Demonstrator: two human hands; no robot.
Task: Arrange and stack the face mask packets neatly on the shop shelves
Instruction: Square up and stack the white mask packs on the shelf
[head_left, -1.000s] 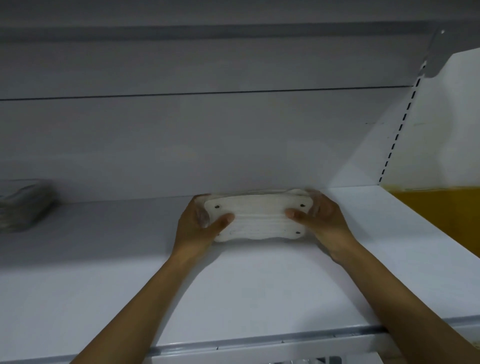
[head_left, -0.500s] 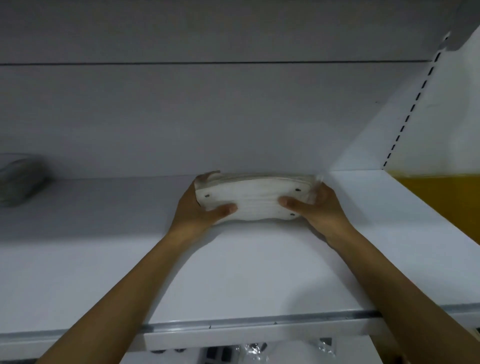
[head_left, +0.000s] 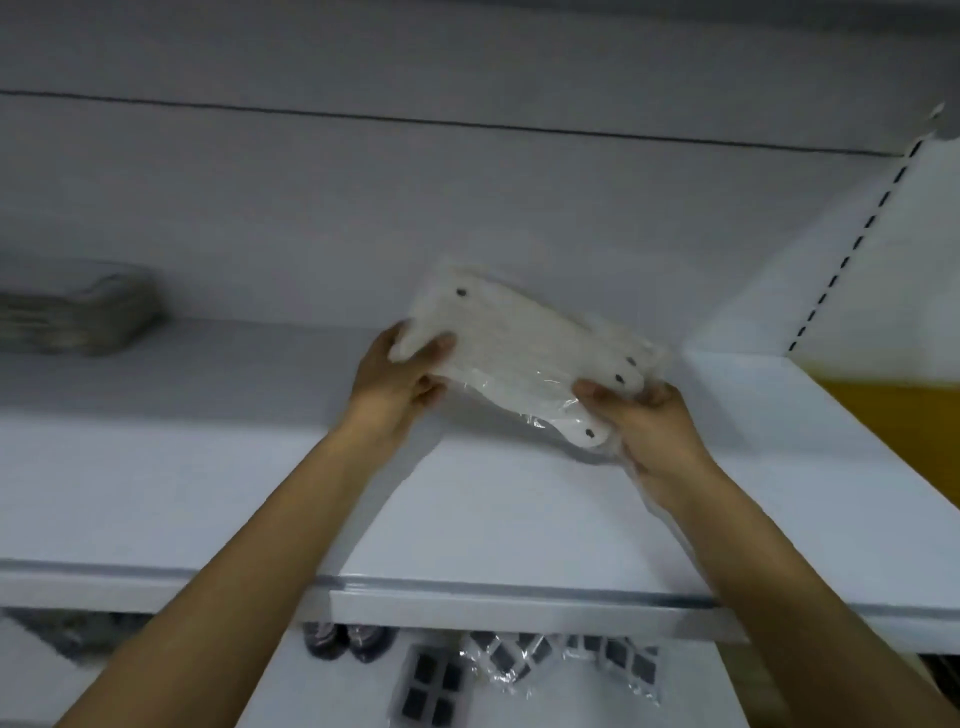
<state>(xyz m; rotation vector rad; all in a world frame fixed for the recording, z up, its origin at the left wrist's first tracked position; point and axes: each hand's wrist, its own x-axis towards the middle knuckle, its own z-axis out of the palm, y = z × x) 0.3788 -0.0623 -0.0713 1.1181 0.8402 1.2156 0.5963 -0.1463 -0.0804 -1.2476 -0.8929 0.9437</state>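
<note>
**Both hands lift the packet off the shelf and tilt it**

Both hands grip one clear-wrapped packet (head_left: 524, 353) of white masks. The left hand (head_left: 397, 387) pinches its upper left end, thumb on the front face; the right hand (head_left: 652, 428) curls round the lower right end, where loose wrap bunches under the fingers.

A second ago the packet lay flat near the back edge of the shelf (head_left: 208, 493), squared to the back panel, with a hand at each end. Half a second ago its front edge was coming up. Now it is off the board entirely, held above the middle of the shelf and slanted, left end high and toward the back, right end low and nearer the front edge. My reading is that the placement is not finished: the packet looks to be getting turned or re-seated, and it must go down again, flat and squared, before it counts as stacked.

At the far left, toward the back edge, sits a blurred grey stack (head_left: 78, 312), well apart from the hands. A slotted upright (head_left: 852, 249) marks the right back corner, with a yellow panel (head_left: 893, 415) beyond the right edge. Below the front edge, a lower shelf (head_left: 691, 701) carries dark-squared packs (head_left: 431, 691) in wrap.
</note>
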